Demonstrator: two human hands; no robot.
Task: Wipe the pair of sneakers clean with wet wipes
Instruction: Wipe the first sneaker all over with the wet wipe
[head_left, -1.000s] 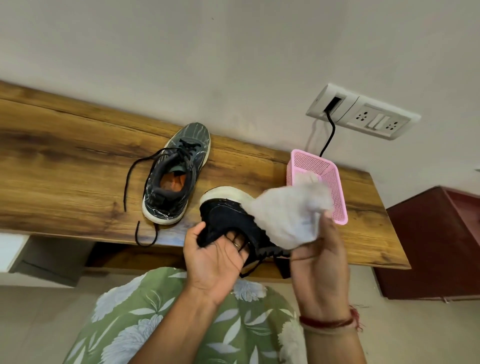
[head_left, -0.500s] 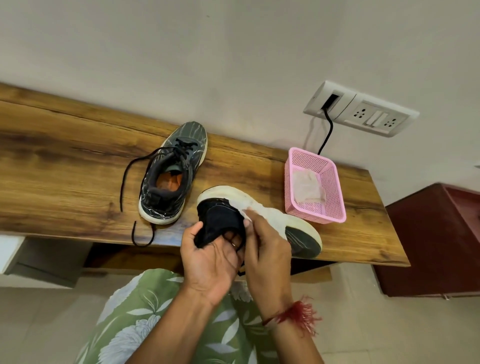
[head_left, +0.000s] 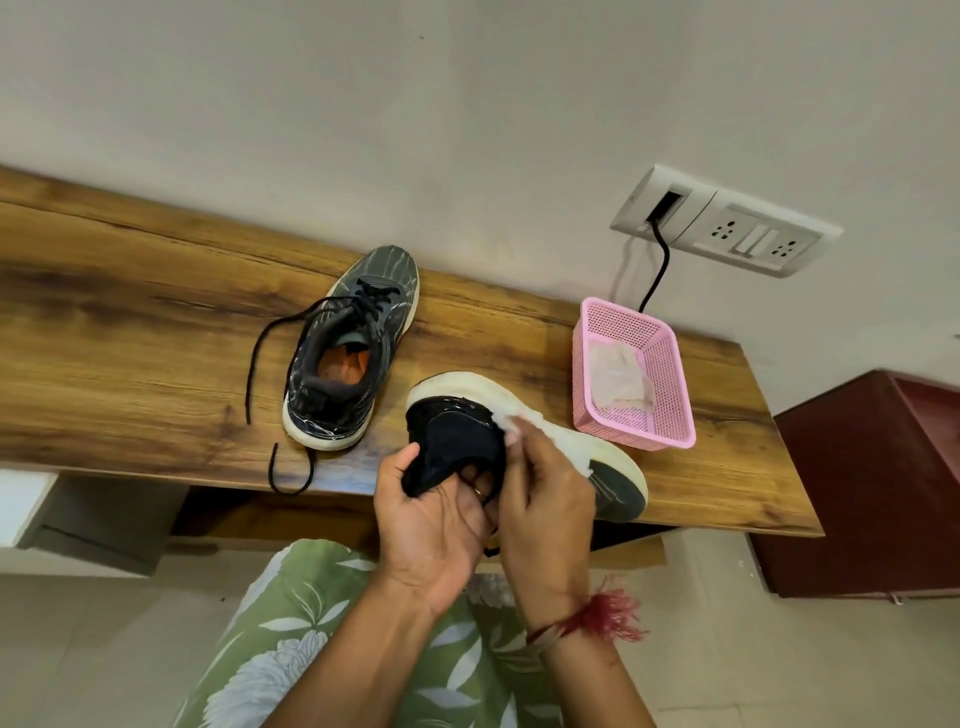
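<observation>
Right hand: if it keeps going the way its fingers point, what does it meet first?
It is already there: the right hand presses a wet wipe on the held sneaker. Beyond lie the tabletop and probably the wall; depth unclear.

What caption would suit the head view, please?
Left hand steadies a dark white-soled sneaker while right hand wipes it with a white wet wipe.

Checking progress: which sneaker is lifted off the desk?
The right sneaker, held on its side by the left hand. The other sneaker stands upright on the desk, untouched.
</observation>
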